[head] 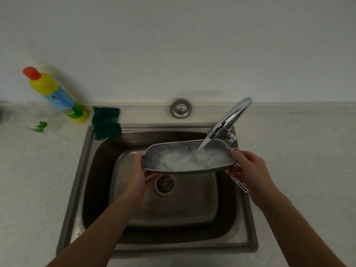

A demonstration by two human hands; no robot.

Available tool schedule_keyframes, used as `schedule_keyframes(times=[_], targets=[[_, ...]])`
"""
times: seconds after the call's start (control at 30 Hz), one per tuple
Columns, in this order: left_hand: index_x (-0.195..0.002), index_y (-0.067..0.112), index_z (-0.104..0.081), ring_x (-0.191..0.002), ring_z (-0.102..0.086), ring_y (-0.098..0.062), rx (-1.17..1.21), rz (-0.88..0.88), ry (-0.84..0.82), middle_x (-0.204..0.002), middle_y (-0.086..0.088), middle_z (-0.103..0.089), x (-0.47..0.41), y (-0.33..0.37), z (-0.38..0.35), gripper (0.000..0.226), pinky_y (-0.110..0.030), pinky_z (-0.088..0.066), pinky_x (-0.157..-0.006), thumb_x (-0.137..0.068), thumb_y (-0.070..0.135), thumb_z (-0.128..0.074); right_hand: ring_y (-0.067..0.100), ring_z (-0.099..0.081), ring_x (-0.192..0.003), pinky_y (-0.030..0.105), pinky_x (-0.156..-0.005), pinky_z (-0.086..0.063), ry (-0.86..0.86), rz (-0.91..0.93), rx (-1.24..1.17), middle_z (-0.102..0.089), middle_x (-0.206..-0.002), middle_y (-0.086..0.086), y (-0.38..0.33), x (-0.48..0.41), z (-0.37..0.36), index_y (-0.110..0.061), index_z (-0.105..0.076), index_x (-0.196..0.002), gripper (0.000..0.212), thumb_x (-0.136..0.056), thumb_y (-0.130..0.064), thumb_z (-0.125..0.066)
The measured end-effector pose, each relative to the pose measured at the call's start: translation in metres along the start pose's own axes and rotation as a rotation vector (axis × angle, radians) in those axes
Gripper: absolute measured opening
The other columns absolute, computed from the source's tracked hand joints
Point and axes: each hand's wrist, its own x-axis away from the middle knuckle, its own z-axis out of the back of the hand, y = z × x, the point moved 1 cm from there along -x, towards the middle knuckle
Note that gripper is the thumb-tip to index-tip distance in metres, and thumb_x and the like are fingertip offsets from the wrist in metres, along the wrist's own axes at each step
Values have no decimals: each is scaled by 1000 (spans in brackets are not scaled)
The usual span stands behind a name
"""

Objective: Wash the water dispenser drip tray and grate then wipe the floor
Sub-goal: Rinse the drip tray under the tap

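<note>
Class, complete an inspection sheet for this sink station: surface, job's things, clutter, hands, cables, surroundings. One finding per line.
Surface: pale speckled countertop around a steel sink.
Job's things: grey drip tray held under the running faucet, foamy water inside; white grate at the sink's right rim, partly hidden beneath the right hand.
Clutter: yellow detergent bottle; green cloth on the sink's back-left corner; what looks like a clear glass with a green print.
Hands: left hand and right hand each grip one tray end.
Cables: nothing seen.
Surroundings: plain white wall; round metal cap behind the sink.
</note>
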Motion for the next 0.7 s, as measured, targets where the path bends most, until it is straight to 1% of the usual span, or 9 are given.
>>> schedule_keyframes(times=[0.13, 0.2, 0.27, 0.33, 0.4, 0.43, 0.53, 0.6, 0.7], targets=[[-112, 23, -69, -81, -78, -12, -129, -4, -25, -102, -4, -77, -10, -4, 2, 27, -27, -61, -61, -102, 44, -53, 23, -75, -97, 30, -74, -64, 35, 74, 26, -75, -106, 1, 0, 5, 4, -26, -72, -113, 25, -93, -40, -72], [-109, 20, -67, -73, -77, -8, -169, -26, -48, -106, -7, -74, -14, -4, 4, 14, -26, -60, -58, -101, 26, -58, 20, -74, -96, 29, -75, -64, 49, 92, 43, -75, -106, -1, 3, 4, 3, -25, -71, -117, 26, -95, -38, -70], [-104, 22, -69, -72, -75, -7, -235, -87, -45, -106, -6, -75, -17, -1, 7, 20, -28, -59, -61, -100, 11, -53, 19, -75, -96, 28, -73, -64, 47, 82, 43, -74, -107, -1, 7, 1, -1, -23, -70, -118, 25, -96, -35, -69], [-100, 25, -70, -80, -74, -11, -298, -172, -22, -106, -4, -75, -16, 7, 9, 29, -27, -58, -63, -99, 6, -48, 21, -76, -94, 27, -69, -63, 47, 62, 25, -74, -105, -1, 13, -4, -5, -22, -69, -117, 22, -97, -31, -69], [-101, 28, -69, -90, -71, -14, -326, -255, 2, -108, -3, -74, -14, 15, 12, 32, -21, -57, -59, -98, 5, -46, 21, -75, -94, 28, -69, -64, 59, 48, 29, -72, -106, -1, 19, -9, -10, -23, -65, -117, 20, -98, -27, -68], [-106, 27, -70, -95, -70, -15, -335, -289, 7, -110, -2, -72, -15, 19, 15, 32, -20, -57, -59, -99, 7, -46, 21, -75, -95, 30, -70, -65, 61, 40, 32, -71, -107, -2, 22, -12, -13, -25, -65, -116, 18, -98, -26, -67], [-134, 21, -62, -108, -67, -17, -371, -386, 9, -122, -1, -68, -13, 28, 24, 35, -21, -60, -66, -102, 17, -49, 22, -74, -98, 36, -76, -66, 48, 11, 35, -72, -108, -2, 28, -22, -22, -28, -70, -110, 13, -99, -22, -65], [-142, 21, -56, -112, -66, -17, -391, -448, 17, -131, -2, -63, -10, 35, 30, 40, -24, -60, -70, -103, 21, -51, 23, -74, -101, 38, -78, -66, 36, -4, 46, -73, -111, 1, 30, -29, -28, -27, -73, -110, 16, -99, -21, -64], [-146, 20, -53, -108, -66, -3, -399, -533, 12, -129, 4, -63, -1, 43, 38, 43, -21, -60, -69, -104, 24, -55, 23, -74, -101, 32, -73, -65, 15, -11, 71, -75, -109, 0, 29, -36, -36, -33, -76, -102, 17, -99, -22, -64]])
